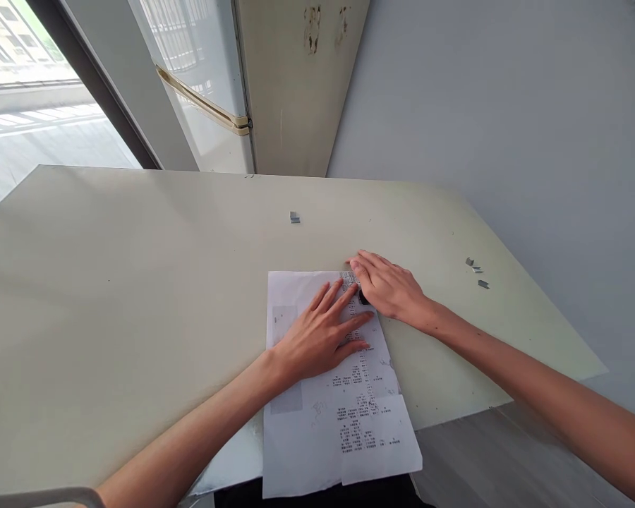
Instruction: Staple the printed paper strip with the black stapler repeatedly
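Printed paper sheets (296,451) lie one over another at the table's near edge, their lower ends hanging past it. My left hand (320,335) rests flat on the upper part of the paper, fingers spread, pressing it down. At the paper's top right corner, my right hand (389,282) is closed palm down over a small black stapler (365,298). Only the stapler's dark end shows below the palm; the rest is hidden. The fingertips of both hands are close together, with the left ones just beside the black end.
A short strip of staples (295,218) lies beyond the paper. More staple pieces (476,269) are scattered to the right on the pale table (111,317). Behind stands a fridge (291,92), with a grey wall (497,106) at right. A grey curved bar (42,497) shows at lower left.
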Motion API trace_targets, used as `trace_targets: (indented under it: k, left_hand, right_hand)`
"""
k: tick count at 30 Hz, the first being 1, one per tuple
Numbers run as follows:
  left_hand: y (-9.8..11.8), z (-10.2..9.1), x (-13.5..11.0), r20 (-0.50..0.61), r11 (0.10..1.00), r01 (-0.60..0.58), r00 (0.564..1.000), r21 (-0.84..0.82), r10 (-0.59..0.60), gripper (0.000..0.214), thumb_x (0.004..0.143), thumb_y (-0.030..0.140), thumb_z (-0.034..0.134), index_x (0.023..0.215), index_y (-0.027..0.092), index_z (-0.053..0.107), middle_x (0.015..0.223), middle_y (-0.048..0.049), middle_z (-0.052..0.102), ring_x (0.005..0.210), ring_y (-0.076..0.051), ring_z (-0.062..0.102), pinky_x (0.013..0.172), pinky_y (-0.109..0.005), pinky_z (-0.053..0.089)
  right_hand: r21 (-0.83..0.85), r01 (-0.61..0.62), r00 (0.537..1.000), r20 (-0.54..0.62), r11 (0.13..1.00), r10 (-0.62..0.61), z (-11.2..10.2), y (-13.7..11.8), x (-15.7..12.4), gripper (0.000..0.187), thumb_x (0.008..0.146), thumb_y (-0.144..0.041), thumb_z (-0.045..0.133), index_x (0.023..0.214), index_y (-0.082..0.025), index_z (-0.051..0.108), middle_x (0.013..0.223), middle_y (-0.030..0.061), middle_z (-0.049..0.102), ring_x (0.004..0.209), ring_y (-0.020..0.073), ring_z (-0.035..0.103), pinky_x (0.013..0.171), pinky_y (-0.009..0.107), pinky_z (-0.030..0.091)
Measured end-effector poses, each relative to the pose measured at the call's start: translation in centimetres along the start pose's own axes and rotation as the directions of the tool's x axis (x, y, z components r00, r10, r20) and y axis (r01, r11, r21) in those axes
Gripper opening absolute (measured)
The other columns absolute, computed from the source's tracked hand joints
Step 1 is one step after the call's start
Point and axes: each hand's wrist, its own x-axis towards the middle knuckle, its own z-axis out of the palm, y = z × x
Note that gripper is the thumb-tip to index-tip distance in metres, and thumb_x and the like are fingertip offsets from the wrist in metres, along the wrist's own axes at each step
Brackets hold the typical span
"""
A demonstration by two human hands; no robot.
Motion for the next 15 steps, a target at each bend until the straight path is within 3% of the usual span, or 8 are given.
trace_targets:
  k: [4,9,12,15]
  left_hand:
    - [0.0,-0.4,0.1,-0.017,1.000,-0.015,1.000,-0.021,0.015,0.052,0.107,0.051,0.051,0.157,0.036,0.048,0.177,-0.0014,0.007,0.162,-0.034,0.008,0.131,-0.061,0.019]
    - [-0.2,-1.3,-0.1,-0.022,0.999,-0.033,0.999,-0.012,0.033,0.055,0.106,0.050,0.054,0.158,0.036,0.046,0.177,-0.0020,0.002,0.162,-0.035,0.005,0.131,-0.061,0.020]
    - [-0.4,-1.9,-0.5,-0.003,0.999,-0.039,0.999,-0.004,0.039,0.055,0.105,0.054,0.052,0.156,0.034,0.050,0.177,-0.0030,0.004,0.162,-0.036,0.008,0.131,-0.060,0.022]
    - [-0.7,-2.3,-1.3,0.020,1.000,-0.016,1.000,0.012,0.015,0.053,0.106,0.057,0.049,0.153,0.033,0.054,0.176,-0.0036,0.009,0.161,-0.036,0.012,0.130,-0.059,0.023]
  right_hand:
    - [-0.126,0.018,1.000,-0.011,0.992,-0.020,0.9,-0.5,0.2,0.061,0.110,-0.049,0.018,0.159,-0.027,0.047,0.169,0.0106,0.040,0.155,0.0347,0.036,0.123,0.058,0.030]
    - [-0.177,0.046,0.998,-0.026,0.983,-0.052,1.3,-0.8,0.6,0.061,0.110,-0.050,0.021,0.162,-0.026,0.043,0.169,0.0122,0.039,0.154,0.0365,0.036,0.121,0.059,0.033]
    - [-0.114,0.050,0.999,0.002,0.992,-0.050,0.7,-0.6,0.8,0.060,0.110,-0.051,0.020,0.160,-0.029,0.046,0.169,0.0096,0.039,0.156,0.0351,0.034,0.121,0.057,0.034]
    - [0.085,0.019,0.998,0.050,0.996,-0.023,-0.6,-0.1,0.6,0.063,0.110,-0.056,0.015,0.155,-0.031,0.052,0.168,0.0050,0.042,0.158,0.0306,0.032,0.124,0.053,0.033]
